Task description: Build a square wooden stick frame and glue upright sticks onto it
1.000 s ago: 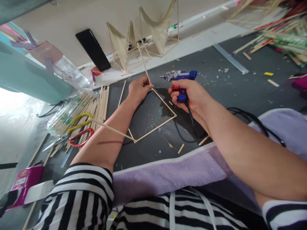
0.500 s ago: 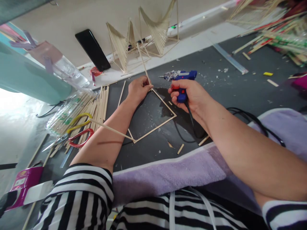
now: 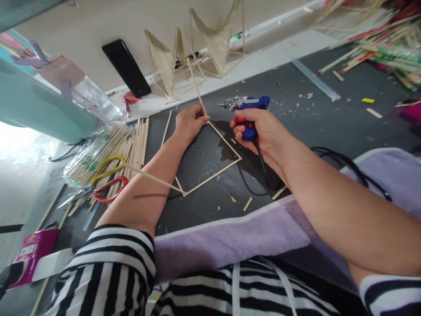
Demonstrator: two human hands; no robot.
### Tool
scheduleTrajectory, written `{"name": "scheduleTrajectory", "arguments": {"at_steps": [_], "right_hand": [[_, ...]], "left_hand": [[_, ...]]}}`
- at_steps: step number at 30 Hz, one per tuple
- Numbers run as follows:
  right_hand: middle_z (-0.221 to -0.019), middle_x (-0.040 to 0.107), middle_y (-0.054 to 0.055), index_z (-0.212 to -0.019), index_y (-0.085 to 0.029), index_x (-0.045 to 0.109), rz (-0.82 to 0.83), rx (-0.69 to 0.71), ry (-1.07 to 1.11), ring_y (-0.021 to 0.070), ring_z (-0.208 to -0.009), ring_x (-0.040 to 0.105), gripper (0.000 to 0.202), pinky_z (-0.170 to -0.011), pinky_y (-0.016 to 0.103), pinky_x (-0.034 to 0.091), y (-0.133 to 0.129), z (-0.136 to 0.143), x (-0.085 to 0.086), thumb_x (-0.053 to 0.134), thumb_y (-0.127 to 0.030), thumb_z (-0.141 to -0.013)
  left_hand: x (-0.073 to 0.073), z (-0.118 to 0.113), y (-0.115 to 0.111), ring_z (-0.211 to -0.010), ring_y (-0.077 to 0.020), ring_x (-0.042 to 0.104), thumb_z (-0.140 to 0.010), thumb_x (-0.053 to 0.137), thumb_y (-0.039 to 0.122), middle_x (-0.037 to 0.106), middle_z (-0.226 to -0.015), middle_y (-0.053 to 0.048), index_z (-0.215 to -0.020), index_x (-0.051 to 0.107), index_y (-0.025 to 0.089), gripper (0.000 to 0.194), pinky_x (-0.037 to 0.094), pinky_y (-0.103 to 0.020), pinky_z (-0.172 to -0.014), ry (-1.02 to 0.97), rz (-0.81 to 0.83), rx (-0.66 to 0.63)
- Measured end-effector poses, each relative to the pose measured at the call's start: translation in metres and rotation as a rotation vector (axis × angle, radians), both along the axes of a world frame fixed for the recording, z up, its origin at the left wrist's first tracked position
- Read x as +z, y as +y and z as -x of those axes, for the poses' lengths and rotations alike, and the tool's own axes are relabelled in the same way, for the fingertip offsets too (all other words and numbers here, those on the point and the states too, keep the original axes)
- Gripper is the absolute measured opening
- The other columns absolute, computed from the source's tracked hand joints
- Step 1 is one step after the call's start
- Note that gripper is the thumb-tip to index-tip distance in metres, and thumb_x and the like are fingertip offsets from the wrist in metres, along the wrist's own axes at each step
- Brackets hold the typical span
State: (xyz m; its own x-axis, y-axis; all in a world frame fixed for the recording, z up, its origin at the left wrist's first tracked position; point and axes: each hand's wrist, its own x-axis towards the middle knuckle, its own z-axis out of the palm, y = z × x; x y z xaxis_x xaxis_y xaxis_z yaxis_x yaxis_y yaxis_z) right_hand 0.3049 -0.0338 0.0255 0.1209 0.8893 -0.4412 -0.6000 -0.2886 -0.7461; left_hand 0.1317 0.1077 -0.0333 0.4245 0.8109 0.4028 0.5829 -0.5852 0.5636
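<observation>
My left hand [image 3: 192, 122] pinches the lower end of an upright wooden stick [image 3: 196, 85] at the far corner of a stick frame [image 3: 213, 175]. The frame lies on the dark tabletop, and another stick [image 3: 153, 178] rises at a slant from its near corner, above my left forearm. Part of the frame is hidden behind that forearm. My right hand [image 3: 255, 127] is closed around the handle of a blue hot glue gun [image 3: 253, 103]. Its nozzle points left toward the upright stick, apart from it, and scraps of glue cling to its front.
Loose sticks [image 3: 140, 145] and scissors [image 3: 110, 179] lie at the left, beside a bottle [image 3: 88, 94]. A phone [image 3: 126, 68] leans on the wall near finished stick models [image 3: 217, 37]. A glue stick [image 3: 315, 79] lies behind; a purple towel [image 3: 230, 241] covers the front edge.
</observation>
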Motion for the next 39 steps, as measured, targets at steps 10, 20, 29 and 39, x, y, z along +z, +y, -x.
{"name": "scheduleTrajectory", "arguments": {"at_steps": [10, 20, 29, 39], "right_hand": [[-0.063, 0.058, -0.001, -0.073, -0.017, 0.054, 0.003, 0.011, -0.008, 0.0027, -0.044, 0.042, 0.020, -0.041, 0.010, 0.041, -0.0001, -0.0004, 0.0013, 0.052, -0.011, -0.092], [-0.064, 0.057, -0.001, -0.074, -0.018, 0.054, 0.010, 0.007, -0.015, 0.0028, -0.045, 0.042, 0.019, -0.043, 0.010, 0.041, -0.0006, 0.0001, 0.0019, 0.054, -0.012, -0.091], [-0.064, 0.057, -0.001, -0.072, -0.018, 0.054, 0.008, 0.006, -0.015, 0.0033, -0.045, 0.042, 0.019, -0.043, 0.012, 0.042, -0.0004, -0.0005, 0.0013, 0.058, -0.012, -0.089], [-0.063, 0.058, -0.001, -0.073, -0.017, 0.054, 0.008, 0.011, -0.005, 0.0028, -0.045, 0.042, 0.022, -0.042, 0.011, 0.041, -0.0008, -0.0004, 0.0020, 0.051, -0.013, -0.094]], "left_hand": [[0.0001, -0.0001, -0.0001, -0.074, -0.0188, 0.064, -0.076, 0.074, 0.024, 0.068, -0.073, -0.001, -0.074, 0.066, 0.020, 0.009, 0.049, -0.033, -0.074, 0.005, -0.002, -0.004], [0.0031, -0.0001, -0.0033, -0.074, -0.0185, 0.064, -0.075, 0.074, 0.023, 0.070, -0.074, 0.000, -0.075, 0.066, 0.020, 0.009, 0.050, -0.033, -0.076, 0.010, -0.007, 0.005], [0.0034, 0.0003, -0.0030, -0.079, -0.0198, 0.066, -0.077, 0.074, 0.026, 0.071, -0.075, 0.000, -0.075, 0.068, 0.021, 0.008, 0.051, -0.033, -0.079, 0.017, 0.004, 0.006], [0.0033, -0.0004, -0.0037, -0.081, -0.0208, 0.067, -0.077, 0.073, 0.024, 0.071, -0.076, -0.001, -0.075, 0.067, 0.020, 0.007, 0.051, -0.034, -0.080, 0.022, 0.004, 0.014]]}}
